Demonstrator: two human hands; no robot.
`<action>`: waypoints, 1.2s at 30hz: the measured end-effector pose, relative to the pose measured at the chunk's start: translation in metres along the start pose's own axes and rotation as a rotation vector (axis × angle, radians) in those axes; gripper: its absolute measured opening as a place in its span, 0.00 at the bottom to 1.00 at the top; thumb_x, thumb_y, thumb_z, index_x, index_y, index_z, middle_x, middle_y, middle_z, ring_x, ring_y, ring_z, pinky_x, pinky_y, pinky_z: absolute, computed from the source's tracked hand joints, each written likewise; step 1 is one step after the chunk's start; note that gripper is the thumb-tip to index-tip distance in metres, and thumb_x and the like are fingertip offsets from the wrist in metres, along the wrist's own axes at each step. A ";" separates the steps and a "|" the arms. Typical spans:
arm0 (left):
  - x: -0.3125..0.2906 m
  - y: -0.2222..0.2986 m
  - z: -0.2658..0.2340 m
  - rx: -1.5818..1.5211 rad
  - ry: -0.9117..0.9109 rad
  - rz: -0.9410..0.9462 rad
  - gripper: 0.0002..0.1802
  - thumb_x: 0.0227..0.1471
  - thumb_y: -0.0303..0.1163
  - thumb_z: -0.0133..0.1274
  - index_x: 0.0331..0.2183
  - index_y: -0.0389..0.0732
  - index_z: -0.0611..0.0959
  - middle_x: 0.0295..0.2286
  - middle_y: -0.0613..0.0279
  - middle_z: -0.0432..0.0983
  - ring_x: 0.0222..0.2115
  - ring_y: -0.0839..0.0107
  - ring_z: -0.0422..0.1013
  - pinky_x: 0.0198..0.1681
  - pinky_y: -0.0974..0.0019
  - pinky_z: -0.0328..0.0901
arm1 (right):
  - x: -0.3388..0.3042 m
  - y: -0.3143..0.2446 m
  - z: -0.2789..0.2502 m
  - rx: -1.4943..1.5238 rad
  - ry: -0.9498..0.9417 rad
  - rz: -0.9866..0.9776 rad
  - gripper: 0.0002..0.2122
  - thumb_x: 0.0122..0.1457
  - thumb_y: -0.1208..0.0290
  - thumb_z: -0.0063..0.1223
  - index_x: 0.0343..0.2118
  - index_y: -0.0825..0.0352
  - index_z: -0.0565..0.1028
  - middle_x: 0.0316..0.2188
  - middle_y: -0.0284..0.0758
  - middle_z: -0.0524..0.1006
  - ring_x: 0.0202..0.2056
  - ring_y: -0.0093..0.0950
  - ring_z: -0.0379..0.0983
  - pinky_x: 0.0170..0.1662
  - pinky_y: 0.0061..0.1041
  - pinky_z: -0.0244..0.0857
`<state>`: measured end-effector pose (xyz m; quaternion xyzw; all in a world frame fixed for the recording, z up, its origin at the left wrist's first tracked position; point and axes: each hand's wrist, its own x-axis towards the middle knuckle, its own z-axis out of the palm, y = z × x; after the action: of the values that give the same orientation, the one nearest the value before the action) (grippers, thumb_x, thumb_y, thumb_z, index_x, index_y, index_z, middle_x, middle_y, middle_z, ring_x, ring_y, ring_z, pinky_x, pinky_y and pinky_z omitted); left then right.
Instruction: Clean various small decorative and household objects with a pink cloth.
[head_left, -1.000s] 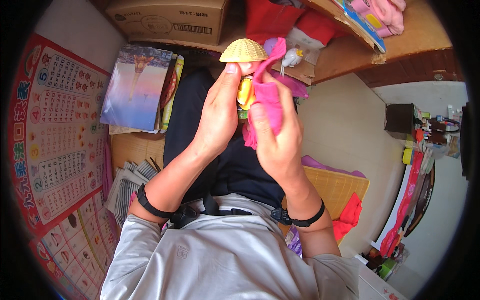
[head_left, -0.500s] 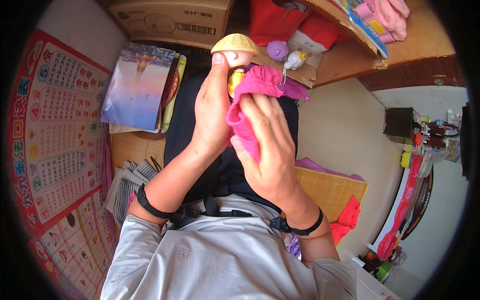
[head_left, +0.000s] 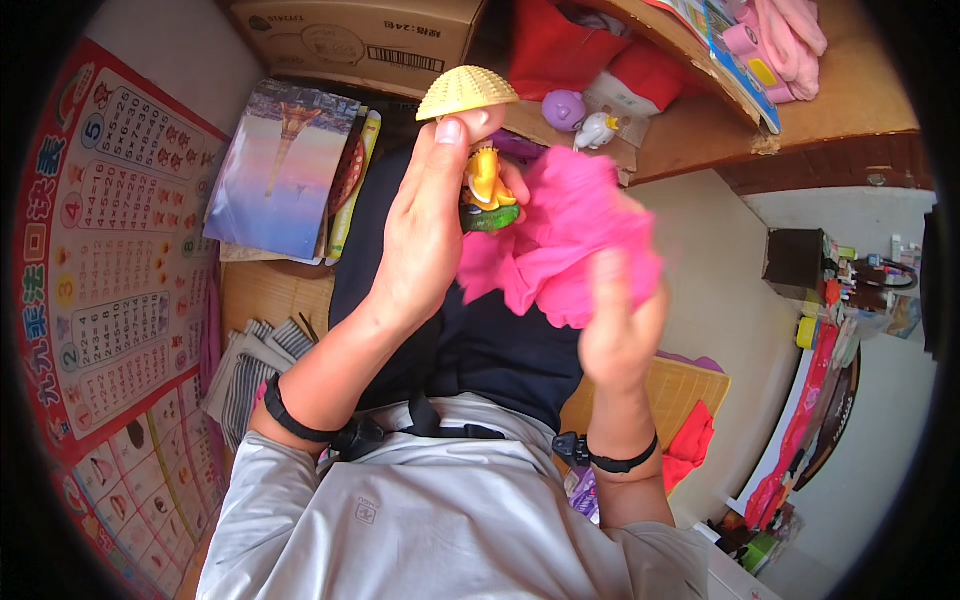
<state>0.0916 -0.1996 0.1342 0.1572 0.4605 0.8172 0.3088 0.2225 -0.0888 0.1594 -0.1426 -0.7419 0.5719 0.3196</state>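
My left hand is closed around a small figurine with a yellow woven-looking hat, a yellow-orange body and a green base. Its thumb presses just under the hat, and fingertips show on the far side. To the right, my right hand grips a bright pink cloth, which is bunched up and blurred by motion. The cloth's left part hangs close by the figurine's base; whether they touch I cannot tell. Both are held up over my dark-trousered lap.
Books stand at the left beside a cardboard box. A wooden shelf at the back holds a purple toy and a white toy. Striped cloth lies left, red cloth right. A chart covers the left wall.
My right hand has drawn the pink cloth away from the figurine, to the right and nearer me. The figurine's body and green base now show. My left hand keeps its hold.
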 end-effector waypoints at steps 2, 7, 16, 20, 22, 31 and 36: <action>-0.001 -0.002 0.007 0.120 0.118 0.137 0.25 0.76 0.47 0.34 0.56 0.38 0.75 0.41 0.63 0.75 0.39 0.78 0.68 0.48 0.71 0.65 | 0.003 -0.002 0.012 -0.530 -0.225 -0.349 0.21 0.56 0.75 0.66 0.53 0.67 0.78 0.52 0.44 0.75 0.50 0.41 0.75 0.55 0.38 0.68; -0.011 0.008 0.013 -0.019 -0.002 0.029 0.22 0.76 0.42 0.38 0.57 0.38 0.74 0.43 0.67 0.71 0.43 0.79 0.65 0.51 0.71 0.62 | 0.012 0.028 0.015 -0.540 -0.019 -0.626 0.20 0.44 0.83 0.69 0.42 0.66 0.77 0.46 0.43 0.77 0.42 0.46 0.76 0.45 0.41 0.71; -0.010 0.013 -0.003 -0.120 -0.234 -0.073 0.21 0.67 0.30 0.52 0.58 0.32 0.75 0.51 0.57 0.77 0.53 0.70 0.73 0.60 0.63 0.65 | 0.009 0.023 -0.001 -0.065 -0.002 -0.317 0.15 0.54 0.84 0.69 0.43 0.72 0.77 0.48 0.43 0.78 0.45 0.30 0.76 0.50 0.28 0.70; -0.010 0.009 -0.006 0.199 -0.143 0.076 0.19 0.67 0.26 0.52 0.57 0.32 0.73 0.51 0.56 0.78 0.54 0.70 0.73 0.60 0.63 0.65 | 0.003 0.012 -0.006 -0.245 -0.007 -0.306 0.16 0.50 0.85 0.69 0.43 0.71 0.79 0.46 0.41 0.79 0.43 0.31 0.77 0.47 0.27 0.71; -0.009 0.011 -0.003 0.200 -0.092 0.036 0.20 0.67 0.25 0.51 0.58 0.32 0.72 0.53 0.53 0.78 0.55 0.69 0.73 0.61 0.63 0.65 | 0.003 0.000 -0.005 -0.266 -0.009 -0.305 0.16 0.49 0.86 0.68 0.42 0.70 0.80 0.44 0.41 0.79 0.43 0.33 0.77 0.46 0.28 0.71; -0.017 0.013 -0.007 0.120 -0.119 0.176 0.25 0.63 0.32 0.53 0.57 0.29 0.72 0.48 0.43 0.79 0.53 0.57 0.76 0.60 0.57 0.67 | -0.033 -0.074 0.009 -0.527 -0.091 -0.739 0.21 0.44 0.64 0.69 0.44 0.60 0.79 0.41 0.40 0.77 0.40 0.40 0.78 0.42 0.42 0.76; -0.016 0.014 -0.003 0.178 -0.108 0.176 0.24 0.64 0.35 0.52 0.56 0.30 0.72 0.46 0.44 0.80 0.49 0.62 0.76 0.56 0.61 0.68 | -0.023 -0.081 0.061 -0.594 0.531 -0.295 0.22 0.44 0.72 0.73 0.45 0.66 0.81 0.38 0.34 0.82 0.34 0.30 0.80 0.35 0.24 0.72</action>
<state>0.0969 -0.2178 0.1448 0.2676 0.4983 0.7874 0.2450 0.2130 -0.1730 0.2199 -0.2631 -0.7787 0.2249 0.5232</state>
